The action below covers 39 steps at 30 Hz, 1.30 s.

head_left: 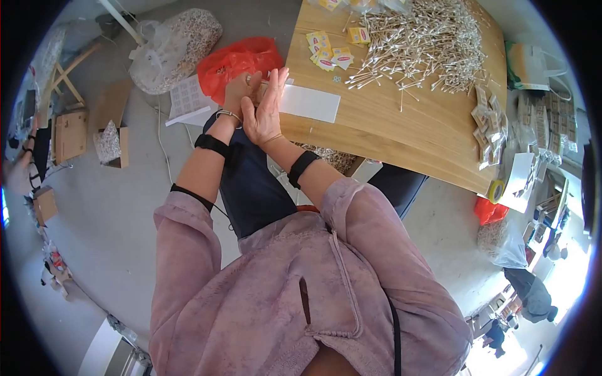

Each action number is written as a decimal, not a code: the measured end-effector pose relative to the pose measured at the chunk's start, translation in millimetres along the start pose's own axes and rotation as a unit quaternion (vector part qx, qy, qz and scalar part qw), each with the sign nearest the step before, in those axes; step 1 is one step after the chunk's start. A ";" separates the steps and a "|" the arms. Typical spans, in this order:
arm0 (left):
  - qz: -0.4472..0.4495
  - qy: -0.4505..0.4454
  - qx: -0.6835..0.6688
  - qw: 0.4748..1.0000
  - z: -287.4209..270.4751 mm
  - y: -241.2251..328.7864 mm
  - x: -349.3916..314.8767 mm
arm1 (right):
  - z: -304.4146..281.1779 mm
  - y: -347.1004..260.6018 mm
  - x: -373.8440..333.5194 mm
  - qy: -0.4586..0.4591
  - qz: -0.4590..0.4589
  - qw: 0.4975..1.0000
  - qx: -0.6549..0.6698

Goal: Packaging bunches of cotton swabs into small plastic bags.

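At the table's left edge my two hands meet, close to a red plastic bag (219, 69). My left hand (238, 91) is closed, its fingers curled. A small brownish thing shows between the hands, mostly hidden, and I cannot make out what it is. My right hand (266, 116) is held flat, fingers stretched out and together, its palm turned toward the left hand. Just right of it, a white rectangular sheet (310, 103) lies on the wooden table (376, 128). A large loose pile of cotton swabs (426, 47) covers the far part of the table.
Yellow-and-white printed cards (329, 53) lie beside the pile. Small packed bundles (486, 125) sit at the table's right edge, near a roll of yellow tape (495, 191). Under the table is an open box of swabs (335, 158). A stuffed clear bag (175, 50) stands on the floor.
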<state>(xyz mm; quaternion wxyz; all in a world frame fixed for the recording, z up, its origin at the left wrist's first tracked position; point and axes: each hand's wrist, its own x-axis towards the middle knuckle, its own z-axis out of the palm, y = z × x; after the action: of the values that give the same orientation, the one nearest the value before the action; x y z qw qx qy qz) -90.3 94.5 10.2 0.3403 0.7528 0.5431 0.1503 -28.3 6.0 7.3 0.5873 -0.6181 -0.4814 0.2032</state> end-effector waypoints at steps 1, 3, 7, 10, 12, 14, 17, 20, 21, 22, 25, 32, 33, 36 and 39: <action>0.001 -0.009 -0.004 1.000 -1.1 -0.5 0.0 | 1.2 -1.3 0.1 0.002 0.000 1.000 -0.013; 0.006 -0.014 0.001 1.000 -4.9 -1.9 3.1 | 4.9 -3.3 1.9 0.009 0.001 1.000 -0.011; 0.105 0.013 0.079 0.991 -11.8 -12.1 5.7 | 13.6 -11.6 2.5 0.003 0.004 0.999 -0.033; 0.044 0.023 0.052 0.997 -36.8 -14.7 9.3 | 26.5 -19.1 9.1 -0.025 -0.015 0.999 0.025; 0.024 0.040 0.032 0.998 -53.3 -20.2 10.4 | 38.8 -31.8 13.4 -0.033 -0.015 0.998 0.051; 0.009 0.062 0.041 0.997 -72.2 -25.4 9.6 | 45.5 -45.0 18.2 -0.047 -0.032 0.994 0.091; 0.085 0.077 0.088 0.990 -79.6 -20.4 4.0 | 26.7 -50.8 24.2 -0.039 -0.069 0.989 0.125; 0.041 0.154 -0.037 0.987 -58.7 13.6 -9.6 | -8.2 -47.3 34.5 0.082 0.037 0.994 0.065; 0.044 0.156 -0.041 0.986 -51.4 26.0 -15.1 | -19.0 -46.8 34.8 0.082 0.032 0.994 0.062; 0.040 0.169 -0.051 0.983 -45.0 40.9 -20.7 | -30.3 -51.0 38.1 0.080 0.088 0.985 0.124; 0.060 0.188 -0.057 0.979 -25.1 75.9 -37.3 | -61.4 -71.4 46.1 0.074 0.251 0.915 0.306; 0.100 0.167 -0.200 0.960 -1.5 128.7 -62.4 | -113.0 -63.6 37.7 0.062 0.020 0.962 0.265; 0.103 0.147 -0.226 0.957 -1.1 133.2 -63.9 | -118.5 -64.3 36.7 0.063 0.017 0.962 0.266; 0.088 0.099 -0.291 0.948 -6.0 147.3 -70.6 | -131.0 -71.5 37.7 0.060 -0.059 0.958 0.273; 0.088 0.076 -0.317 0.941 -6.7 162.8 -75.9 | -145.3 -75.0 38.7 0.059 -0.092 0.960 0.258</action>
<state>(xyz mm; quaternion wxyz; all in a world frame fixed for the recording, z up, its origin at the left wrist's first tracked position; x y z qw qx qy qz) -5.5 -2.0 135.9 0.5045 0.6373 0.4227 0.4008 81.2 -50.3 121.7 0.7705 -0.4094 -0.4315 0.2292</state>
